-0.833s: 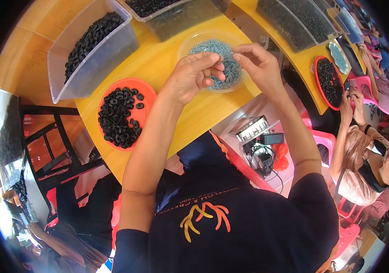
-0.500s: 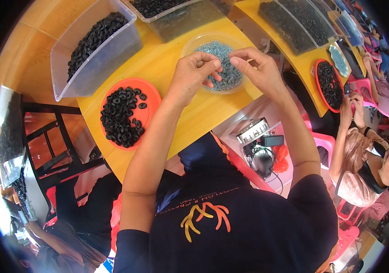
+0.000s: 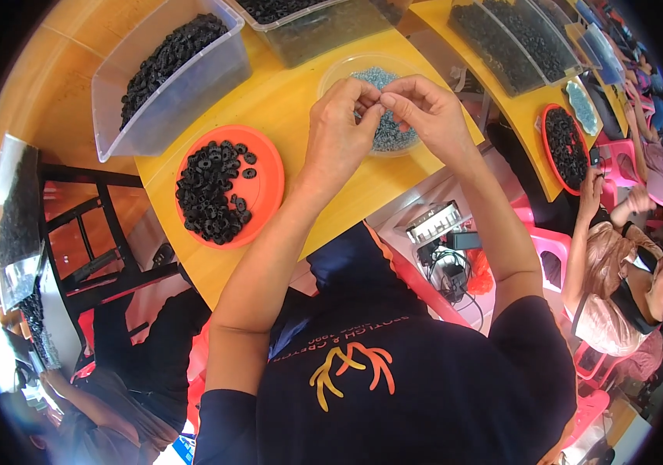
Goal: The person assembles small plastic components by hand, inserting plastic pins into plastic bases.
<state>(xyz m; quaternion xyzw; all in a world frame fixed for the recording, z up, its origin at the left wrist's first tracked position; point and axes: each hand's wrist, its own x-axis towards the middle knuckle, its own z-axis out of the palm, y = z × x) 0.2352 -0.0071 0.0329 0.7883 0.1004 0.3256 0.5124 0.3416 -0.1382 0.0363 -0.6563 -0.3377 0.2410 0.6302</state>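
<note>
Yellow desk (image 3: 300, 101) underneath, the left hand (image 3: 337, 122) and right hand (image 3: 429, 113) have drawn together, fingertips now meeting, which suggests joint work on something tiny. Both look narrowly pinched; whether they grip anything, I cannot tell. Beneath sits the clear bowl (image 3: 334, 72) of blue-grey pieces (image 3: 393, 139); leftward, black rings (image 3: 209, 198) on a red plate (image 3: 268, 174); beyond, a clear bin (image 3: 192, 101).

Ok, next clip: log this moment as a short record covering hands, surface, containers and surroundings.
Left hand: fingers curled, fingertips close to the right hand's
Right hand: fingers curled, thumb toward the left
Held item: too small to tell
Surface: yellow table
Below hands: clear round bowl with small blue-grey pieces
Left of bowl: orange-red plate with black ring-shaped pieces
Beyond plate: clear plastic bin
Surroundings: co-worker at right
</note>
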